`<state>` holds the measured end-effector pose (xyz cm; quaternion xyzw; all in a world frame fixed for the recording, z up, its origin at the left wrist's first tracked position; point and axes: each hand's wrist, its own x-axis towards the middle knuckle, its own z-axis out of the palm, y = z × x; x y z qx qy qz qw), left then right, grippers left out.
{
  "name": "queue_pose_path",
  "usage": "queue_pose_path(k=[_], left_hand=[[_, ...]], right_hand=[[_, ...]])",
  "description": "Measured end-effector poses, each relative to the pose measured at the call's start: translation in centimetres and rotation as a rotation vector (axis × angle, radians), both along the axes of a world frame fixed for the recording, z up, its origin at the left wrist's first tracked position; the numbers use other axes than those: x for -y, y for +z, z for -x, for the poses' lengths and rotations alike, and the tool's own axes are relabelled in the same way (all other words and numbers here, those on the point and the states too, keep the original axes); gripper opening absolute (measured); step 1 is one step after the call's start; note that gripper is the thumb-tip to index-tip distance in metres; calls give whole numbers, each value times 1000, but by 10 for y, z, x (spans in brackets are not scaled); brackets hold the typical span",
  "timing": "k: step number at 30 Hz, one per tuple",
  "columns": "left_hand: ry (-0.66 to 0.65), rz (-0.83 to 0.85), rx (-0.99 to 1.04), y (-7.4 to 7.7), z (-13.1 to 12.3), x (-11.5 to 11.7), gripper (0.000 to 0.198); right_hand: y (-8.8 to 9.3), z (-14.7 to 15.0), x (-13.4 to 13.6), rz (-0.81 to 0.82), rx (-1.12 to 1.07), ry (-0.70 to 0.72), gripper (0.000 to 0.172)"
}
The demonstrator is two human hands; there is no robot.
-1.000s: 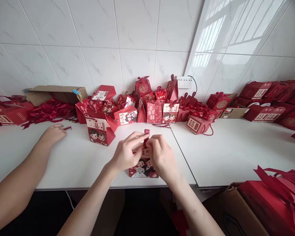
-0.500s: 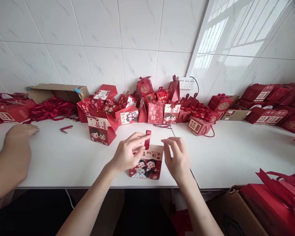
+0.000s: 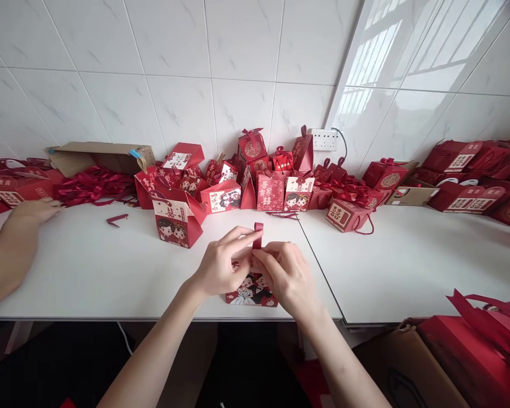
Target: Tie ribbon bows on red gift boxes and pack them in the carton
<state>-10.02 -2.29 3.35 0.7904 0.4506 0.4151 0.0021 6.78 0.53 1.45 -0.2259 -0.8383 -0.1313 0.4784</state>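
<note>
A small red and cream box [image 3: 251,290] with a cartoon couple stands upright near the table's front edge. From its top rises a dark red ribbon loop [image 3: 257,241]. My left hand [image 3: 227,262] is closed at the box's upper left, its fingers on the ribbon loop. On the other side, my right hand [image 3: 285,275] has its fingertips pinched at the base of the loop, in front of the box. The right hand covers part of the box's printed face.
Another person's hand [image 3: 36,209] reaches toward a ribbon pile [image 3: 96,184] at the left. A similar box [image 3: 172,224] stands behind my left hand. Many red boxes line the wall, near a power strip [image 3: 324,140]. A carton [image 3: 412,362] with red bags is at lower right.
My right hand has moved left from beside the box to the base of the ribbon loop and closed there. The other person's hand has moved slightly toward the ribbon pile.
</note>
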Motion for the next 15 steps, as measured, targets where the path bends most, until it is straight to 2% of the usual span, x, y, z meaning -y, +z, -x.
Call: queue_pose_path(k=[6, 8, 12, 15], left_hand=[[7, 4, 17, 2, -2, -1, 53], [17, 0, 16, 1, -2, -2, 53], [26, 22, 32, -2, -3, -2, 50], [-7, 73, 85, -2, -3, -1, 48]], right_hand=[[4, 5, 0, 0, 66, -109, 15], [5, 6, -1, 22, 59, -107, 14], [1, -2, -12, 104, -159, 9, 10], [-12, -18, -31, 162, -330, -68, 11]])
